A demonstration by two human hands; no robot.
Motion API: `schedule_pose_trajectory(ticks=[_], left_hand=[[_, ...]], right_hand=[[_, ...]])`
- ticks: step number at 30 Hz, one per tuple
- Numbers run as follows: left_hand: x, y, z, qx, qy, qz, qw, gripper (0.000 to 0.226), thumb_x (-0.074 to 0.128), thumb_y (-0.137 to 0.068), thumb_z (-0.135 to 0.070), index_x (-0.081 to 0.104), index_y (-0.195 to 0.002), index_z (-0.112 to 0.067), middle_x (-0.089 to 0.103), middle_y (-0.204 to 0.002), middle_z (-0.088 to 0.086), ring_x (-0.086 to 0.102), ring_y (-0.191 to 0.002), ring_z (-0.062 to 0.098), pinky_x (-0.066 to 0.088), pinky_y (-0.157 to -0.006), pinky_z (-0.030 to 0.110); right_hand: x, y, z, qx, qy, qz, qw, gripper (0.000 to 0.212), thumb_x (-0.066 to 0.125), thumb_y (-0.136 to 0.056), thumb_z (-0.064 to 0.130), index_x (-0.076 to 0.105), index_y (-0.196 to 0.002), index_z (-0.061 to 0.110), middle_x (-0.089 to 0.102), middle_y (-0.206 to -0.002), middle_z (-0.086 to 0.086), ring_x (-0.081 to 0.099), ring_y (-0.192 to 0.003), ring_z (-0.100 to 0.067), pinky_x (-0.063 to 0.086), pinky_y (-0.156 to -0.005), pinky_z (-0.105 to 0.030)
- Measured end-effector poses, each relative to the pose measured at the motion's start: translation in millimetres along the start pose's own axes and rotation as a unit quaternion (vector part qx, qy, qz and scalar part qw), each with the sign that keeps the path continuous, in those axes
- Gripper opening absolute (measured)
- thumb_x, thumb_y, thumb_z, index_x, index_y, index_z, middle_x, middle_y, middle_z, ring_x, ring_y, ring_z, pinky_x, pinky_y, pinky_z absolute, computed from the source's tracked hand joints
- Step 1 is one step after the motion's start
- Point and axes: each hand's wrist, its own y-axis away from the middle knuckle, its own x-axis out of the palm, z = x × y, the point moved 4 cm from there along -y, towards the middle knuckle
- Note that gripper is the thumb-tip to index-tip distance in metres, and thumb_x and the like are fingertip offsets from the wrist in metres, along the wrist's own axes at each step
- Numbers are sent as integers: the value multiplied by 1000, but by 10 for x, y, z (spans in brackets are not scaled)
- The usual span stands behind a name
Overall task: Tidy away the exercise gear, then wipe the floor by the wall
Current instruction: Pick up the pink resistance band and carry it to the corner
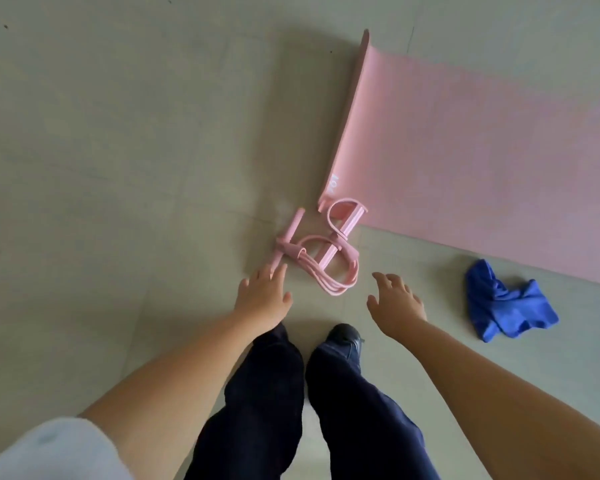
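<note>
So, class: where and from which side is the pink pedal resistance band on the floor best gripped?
Grip the pink pedal resistance band by its straight handle bar, coming from above on its left side, nearest the left hand. The bar is rigid and clear of the looped cords; the right hand could gather those.

Navy trousers, black shoe (glossy), pale sleeve

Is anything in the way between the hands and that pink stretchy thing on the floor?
No, nothing visible. The left hand and right hand both reach, open, toward the pink pull band, with only bare floor between. The blue cloth lies off to the right, clear of the path.
</note>
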Motion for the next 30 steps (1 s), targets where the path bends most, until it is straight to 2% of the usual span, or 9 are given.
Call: schedule_pose_trajectory(ticks=[3, 7, 10, 12, 15, 17, 19, 25, 30], left_hand=[[685, -905, 251, -8, -30, 5, 1000, 58, 43, -95, -32, 22, -146, -16, 38, -138, 10, 38, -126, 28, 35, -102, 41], [1363, -1964, 580, -39, -43, -40, 998, 60, 49, -93, -33, 27, -143, -11, 43, -133, 13, 43, -122, 32, 39, -95, 40], [1814, -2561, 851, -86, 52, -63, 993, 63, 58, -87, -29, 30, -140, -12, 53, -126, 17, 53, -111, 36, 46, -89, 43], [1962, -2865, 921, -91, 156, -87, 980, 59, 64, -83, -21, 35, -134, -11, 60, -119, 17, 59, -102, 36, 49, -85, 43], [1866, -3041, 988, -68, 154, -73, 983, 51, 64, -86, -16, 41, -130, -7, 61, -116, 17, 60, -102, 34, 46, -82, 34], [1634, -2925, 1023, -71, 126, -86, 986, 46, 60, -88, -20, 40, -128, -9, 63, -107, 19, 62, -92, 37, 44, -68, 35], [1353, -2618, 959, -89, 137, -106, 981, 42, 56, -89, -19, 37, -125, -7, 64, -97, 20, 61, -80, 38, 38, -59, 33], [247, -1335, 196, -12, 140, -90, 986, 34, 53, -91, -18, 34, -118, -11, 59, -83, 5, 51, -63, 25, 34, -53, 30], [-805, -224, -416, 19, 85, -65, 994, 30, 50, -92, -20, 34, -116, -13, 59, -86, 5, 59, -71, 30, 39, -57, 31]], right_hand=[[654, -865, -162, -6, -13, -3, 1000, 55, 38, -99, 34, 18, -149, 24, 25, -152, -6, 35, -135, -27, 30, -110, -45], [1222, -2022, -293, -30, -18, -45, 998, 55, 41, -98, 30, 18, -147, 20, 23, -152, -7, 33, -135, -28, 30, -110, -44], [1476, -2742, -397, -33, -4, -88, 996, 57, 45, -97, 33, 19, -146, 17, 26, -150, -8, 31, -136, -27, 31, -109, -42], [1573, -3141, -452, -41, -4, -102, 994, 49, 44, -97, 36, 31, -139, 15, 38, -138, -9, 39, -128, -28, 39, -101, -41], [1501, -3403, -446, -73, -15, -109, 991, 34, 50, -92, 34, 46, -118, 13, 52, -116, -8, 52, -108, -28, 47, -81, -37], [1348, -3273, -419, -68, -61, -108, 990, 25, 53, -87, 26, 48, -106, 11, 60, -101, -9, 59, -87, -32, 50, -69, -37], [1154, -2924, -369, -37, -96, -101, 990, 25, 52, -85, 22, 46, -106, 9, 62, -91, -10, 60, -77, -34, 52, -65, -39], [319, -1431, -240, 10, -132, -78, 988, 27, 50, -87, 21, 42, -109, 8, 56, -83, -8, 59, -75, -33, 47, -62, -36], [-604, -68, -311, 21, -132, -86, 987, 28, 51, -87, 22, 43, -110, 10, 62, -91, -9, 55, -72, -29, 48, -63, -36]])
